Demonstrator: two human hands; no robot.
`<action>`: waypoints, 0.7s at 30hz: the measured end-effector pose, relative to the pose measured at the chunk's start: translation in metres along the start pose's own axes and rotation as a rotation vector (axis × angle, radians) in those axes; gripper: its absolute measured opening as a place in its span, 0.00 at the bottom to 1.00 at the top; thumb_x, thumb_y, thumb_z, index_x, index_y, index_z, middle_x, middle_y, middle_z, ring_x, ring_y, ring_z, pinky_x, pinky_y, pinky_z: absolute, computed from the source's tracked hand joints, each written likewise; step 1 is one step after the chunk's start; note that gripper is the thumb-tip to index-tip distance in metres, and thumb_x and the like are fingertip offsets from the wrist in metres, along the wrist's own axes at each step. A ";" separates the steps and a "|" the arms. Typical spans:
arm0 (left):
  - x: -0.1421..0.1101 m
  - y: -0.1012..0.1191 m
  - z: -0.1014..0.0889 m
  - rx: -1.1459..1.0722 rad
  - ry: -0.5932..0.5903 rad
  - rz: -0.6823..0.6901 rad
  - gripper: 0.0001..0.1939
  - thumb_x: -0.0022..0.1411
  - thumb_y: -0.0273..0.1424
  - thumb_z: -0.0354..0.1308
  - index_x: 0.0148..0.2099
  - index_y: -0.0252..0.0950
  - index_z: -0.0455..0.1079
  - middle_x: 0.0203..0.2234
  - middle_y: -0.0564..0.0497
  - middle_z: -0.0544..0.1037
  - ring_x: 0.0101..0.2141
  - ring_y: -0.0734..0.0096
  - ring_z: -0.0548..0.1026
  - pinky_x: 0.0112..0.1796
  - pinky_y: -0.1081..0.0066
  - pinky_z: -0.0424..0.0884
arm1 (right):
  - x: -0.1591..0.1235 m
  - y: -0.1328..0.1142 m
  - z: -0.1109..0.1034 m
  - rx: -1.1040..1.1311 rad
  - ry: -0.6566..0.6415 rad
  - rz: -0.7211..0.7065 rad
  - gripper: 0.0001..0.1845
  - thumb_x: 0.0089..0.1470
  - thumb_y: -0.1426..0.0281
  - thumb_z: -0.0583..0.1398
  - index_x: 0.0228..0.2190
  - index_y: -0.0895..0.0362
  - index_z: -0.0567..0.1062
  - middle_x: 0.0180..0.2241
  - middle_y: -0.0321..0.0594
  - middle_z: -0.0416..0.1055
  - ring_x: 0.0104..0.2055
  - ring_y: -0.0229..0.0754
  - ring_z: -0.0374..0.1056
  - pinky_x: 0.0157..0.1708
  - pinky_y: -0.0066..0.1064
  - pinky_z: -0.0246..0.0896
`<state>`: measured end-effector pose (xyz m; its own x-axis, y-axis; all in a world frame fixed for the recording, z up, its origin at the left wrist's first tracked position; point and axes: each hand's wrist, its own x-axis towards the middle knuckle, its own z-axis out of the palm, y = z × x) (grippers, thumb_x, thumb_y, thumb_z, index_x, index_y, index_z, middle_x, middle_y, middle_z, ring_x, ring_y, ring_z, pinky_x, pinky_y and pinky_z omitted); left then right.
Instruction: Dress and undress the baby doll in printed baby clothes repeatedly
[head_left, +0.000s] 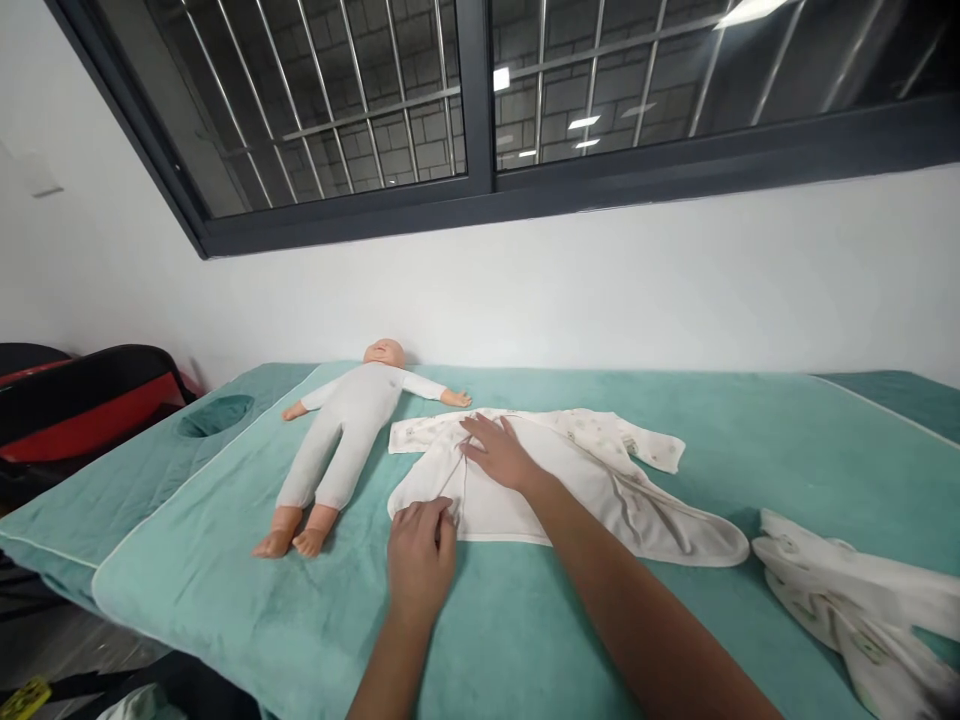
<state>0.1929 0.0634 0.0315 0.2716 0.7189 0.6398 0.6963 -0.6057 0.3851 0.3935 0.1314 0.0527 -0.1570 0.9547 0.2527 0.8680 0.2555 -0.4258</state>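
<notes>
Left hand (421,555) curls at the white garment's (570,455) near edge, its grip unclear; right hand (499,452) presses flat, fingers spread. From the head view, the garment lies open just right of the doll (352,405). Uneven pulling could bunch the fabric.

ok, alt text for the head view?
A person's left hand and right hand touch a white printed garment spread on a green cover. A doll in white lies to the left; another printed garment lies bunched at right.
</notes>
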 end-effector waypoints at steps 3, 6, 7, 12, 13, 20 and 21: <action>-0.001 0.000 0.000 0.082 0.049 -0.016 0.10 0.62 0.26 0.48 0.39 0.37 0.72 0.26 0.49 0.77 0.30 0.64 0.74 0.37 0.64 0.65 | -0.027 0.016 -0.013 -0.096 0.050 0.095 0.26 0.63 0.60 0.48 0.59 0.56 0.63 0.62 0.46 0.57 0.66 0.48 0.47 0.63 0.48 0.35; -0.001 0.000 0.000 0.121 0.055 -0.021 0.11 0.62 0.26 0.48 0.39 0.37 0.72 0.25 0.49 0.77 0.29 0.63 0.74 0.37 0.64 0.64 | -0.060 0.030 -0.032 -0.163 0.059 0.132 0.24 0.62 0.63 0.50 0.56 0.59 0.66 0.61 0.49 0.59 0.64 0.50 0.51 0.62 0.47 0.38; -0.001 0.001 0.000 0.133 0.052 -0.019 0.11 0.62 0.26 0.48 0.39 0.37 0.72 0.25 0.49 0.77 0.29 0.63 0.74 0.37 0.64 0.63 | -0.071 0.034 -0.039 -0.199 0.067 0.132 0.23 0.61 0.64 0.51 0.55 0.59 0.67 0.61 0.49 0.60 0.63 0.50 0.52 0.62 0.45 0.39; 0.000 0.003 0.001 0.188 0.043 0.020 0.11 0.62 0.26 0.48 0.40 0.35 0.72 0.24 0.49 0.76 0.30 0.63 0.74 0.37 0.64 0.62 | -0.119 0.055 -0.081 -0.536 0.155 0.183 0.18 0.58 0.72 0.53 0.49 0.58 0.71 0.55 0.48 0.66 0.57 0.51 0.58 0.55 0.42 0.49; 0.001 0.004 0.001 0.196 0.041 0.023 0.11 0.62 0.26 0.48 0.40 0.35 0.72 0.24 0.49 0.76 0.30 0.62 0.74 0.37 0.64 0.62 | -0.125 0.059 -0.089 -0.587 0.163 0.207 0.17 0.58 0.73 0.52 0.48 0.57 0.72 0.54 0.48 0.67 0.56 0.51 0.59 0.54 0.42 0.50; -0.001 0.004 -0.001 0.195 0.043 0.015 0.10 0.62 0.26 0.48 0.40 0.35 0.72 0.24 0.49 0.76 0.29 0.63 0.73 0.37 0.64 0.63 | -0.150 0.082 -0.112 -0.624 0.211 0.359 0.14 0.60 0.68 0.51 0.43 0.53 0.73 0.46 0.45 0.71 0.46 0.48 0.65 0.41 0.36 0.56; -0.002 0.005 -0.003 0.188 0.042 0.023 0.10 0.62 0.26 0.48 0.40 0.35 0.72 0.24 0.49 0.76 0.29 0.63 0.73 0.36 0.63 0.63 | -0.153 0.085 -0.112 -0.571 0.223 0.386 0.15 0.59 0.69 0.52 0.45 0.52 0.73 0.47 0.44 0.71 0.46 0.47 0.66 0.40 0.35 0.57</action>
<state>0.1939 0.0586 0.0339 0.2633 0.6882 0.6760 0.8032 -0.5446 0.2416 0.5440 -0.0104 0.0748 0.2569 0.8914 0.3734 0.9625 -0.2709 -0.0155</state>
